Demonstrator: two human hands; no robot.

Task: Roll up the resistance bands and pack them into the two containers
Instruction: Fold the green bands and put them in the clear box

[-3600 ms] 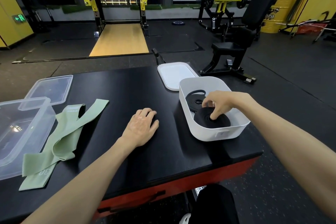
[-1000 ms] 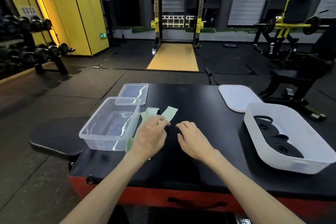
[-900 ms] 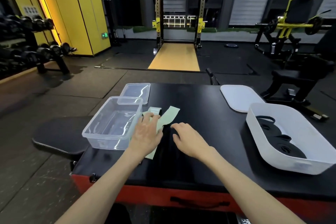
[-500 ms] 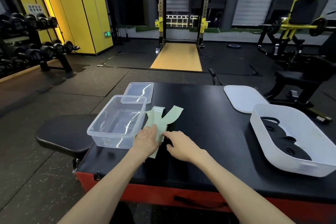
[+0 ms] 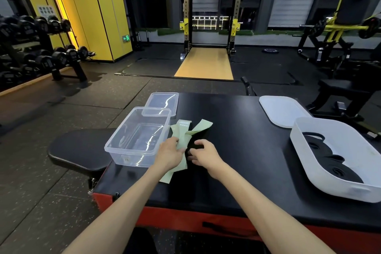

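Head-camera view: a person's two bare forearms reached across a black padded table (image 5: pixel 237 130) with a red front edge, set on a gym floor. The left hand (image 5: pixel 169 156) lay palm-down on a pale green resistance band (image 5: pixel 182 140), fingers loosely curled and pressing the fabric flat rather than closing around it. The right hand (image 5: pixel 203 153) sat just beside it, fingers bent toward the band's inner edge; whether they pinched the material could not be told. The band sprawled unrolled, its two far ends splayed apart in a V toward the middle of the table, its near end trailing out below the left wrist.

Touching the band's left side stood a clear plastic container (image 5: pixel 138 140), holding nothing, with its clear lid (image 5: pixel 162 102) lying flat behind it, partly under the container's far rim. At the table's right end sat a white plastic tub (image 5: pixel 309 161) holding rolled black resistance bands (image 5: pixel 329 161), several coils lying side by side on its floor. A white lid (image 5: pixel 280 109) rested flat just behind the tub.

Beyond the table, a squat rack (image 5: pixel 210 16) with yellow fittings stood over a wooden platform, a dumbbell rack (image 5: pixel 41 51) lined the left wall, and a black bench pad (image 5: pixel 80 148) lay beside the table's left corner.
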